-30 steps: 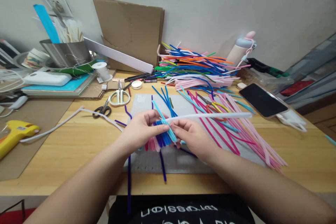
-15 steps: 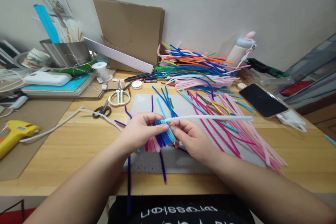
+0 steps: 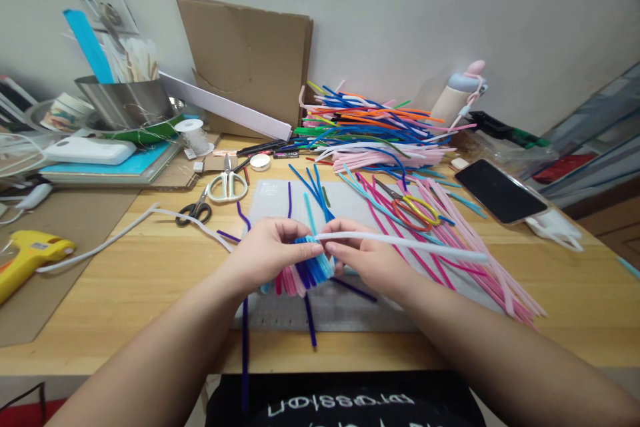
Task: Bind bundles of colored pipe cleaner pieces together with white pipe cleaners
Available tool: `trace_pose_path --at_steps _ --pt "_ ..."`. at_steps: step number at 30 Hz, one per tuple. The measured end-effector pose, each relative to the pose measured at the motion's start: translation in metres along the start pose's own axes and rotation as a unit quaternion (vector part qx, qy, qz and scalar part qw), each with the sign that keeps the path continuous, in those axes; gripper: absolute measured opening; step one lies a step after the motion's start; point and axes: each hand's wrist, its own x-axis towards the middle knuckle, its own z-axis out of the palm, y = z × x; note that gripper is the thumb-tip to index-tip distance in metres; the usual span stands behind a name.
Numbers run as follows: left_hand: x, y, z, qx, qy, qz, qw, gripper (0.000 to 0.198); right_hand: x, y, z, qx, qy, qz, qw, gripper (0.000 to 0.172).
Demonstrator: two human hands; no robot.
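My left hand (image 3: 274, 250) pinches a row of folded pipe cleaners (image 3: 306, 273), banded pink, pale pink, dark purple and blue, its thumb lying along the upper edge. At the row's right end, my right hand (image 3: 364, 255) is closed, thumb and fingers gripping a white pipe cleaner (image 3: 425, 247) that stretches out to the right over the wrist. A light blue pipe cleaner end (image 3: 309, 212) sticks up behind the row. Dark purple stems (image 3: 245, 347) hang below and beside my left hand. The fingers' undersides are hidden.
Beneath the hands lies a grey mat (image 3: 270, 313). Pink pipe cleaners (image 3: 480, 253) and colourful-handled scissors (image 3: 420, 210) are to the right, near a phone (image 3: 500, 190). A mixed pipe cleaner pile (image 3: 375, 123) stands behind. Black scissors (image 3: 195, 212), white-handled scissors (image 3: 227, 183) and a yellow glue gun (image 3: 35, 257) are left.
The white pipe cleaner's free end has dipped and swung slightly toward me. My right hand has shifted a little, and the row of folded pipe cleaners has tilted and dropped slightly.
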Motion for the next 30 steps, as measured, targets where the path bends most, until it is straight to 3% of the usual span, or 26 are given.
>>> trace_pose_path --at_steps 4,10,16,24,30 --pt "-0.0017 0.0034 0.0014 0.062 -0.007 -0.01 0.998 0.024 -0.0036 -0.0044 -0.0024 -0.01 -0.056 -0.066 0.996 0.027" --pt "-0.0025 0.0036 0.0061 0.117 -0.03 -0.007 0.993 0.021 -0.0012 -0.0002 0.0026 -0.056 0.016 -0.036 0.998 0.018" --pt "-0.0033 0.0025 0.0071 0.168 0.011 0.004 0.986 0.024 0.0016 -0.0007 0.0017 -0.048 0.05 -0.011 0.998 0.019" --pt "0.0009 0.0015 0.007 0.213 0.058 0.069 0.973 0.015 0.0036 0.0018 0.0022 -0.047 0.097 0.003 0.994 0.02" --pt "0.0007 0.0018 0.0079 0.181 0.054 0.042 0.981 0.018 0.0028 0.0038 0.0037 -0.008 0.076 0.001 0.997 0.022"
